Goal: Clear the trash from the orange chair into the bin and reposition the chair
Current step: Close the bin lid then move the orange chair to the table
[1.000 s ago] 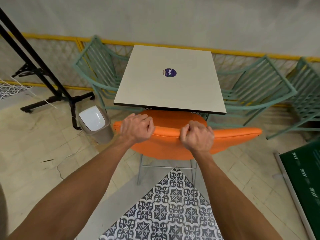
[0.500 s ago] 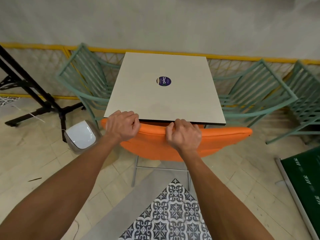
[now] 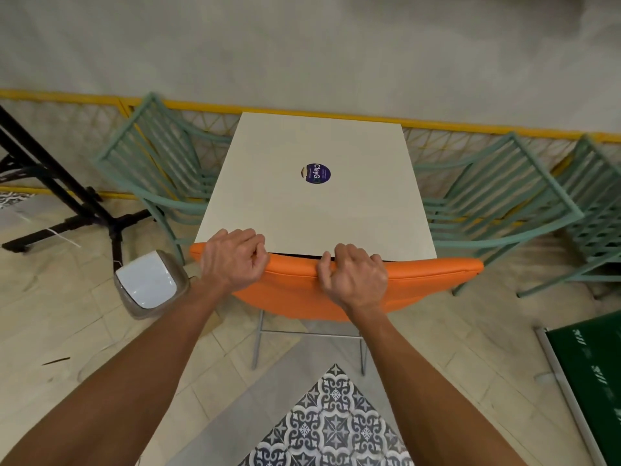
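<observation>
Both hands grip the top edge of the backrest of the orange upholstered chair with grey metal legs point(image 3: 420, 280). The left hand point(image 3: 232, 260) is positioned near the left end of the backrest, its fingers point(image 3: 250, 237) curled over the edge and clamped on the padding. The right hand point(image 3: 356, 277) sits near the middle of the backrest, its fingers point(image 3: 346, 252) likewise curled over the edge and clamped on it. The chair stands at the near side of the square cream worktop point(image 3: 319, 210), with the backrest's top edge just beside the worktop's near edge; the seat is hidden beneath the worktop. A round purple sticker point(image 3: 316, 173) lies at the worktop's centre. The small grey bin with a white swing lid point(image 3: 148, 284) stands on the beige tiled floor point(image 3: 67, 324), just left of the chair and near the left forearm. Green metal slatted chairs point(image 3: 497, 203) flank the worktop on both sides. A black metal stand point(image 3: 67, 196) occupies the far left.
</observation>
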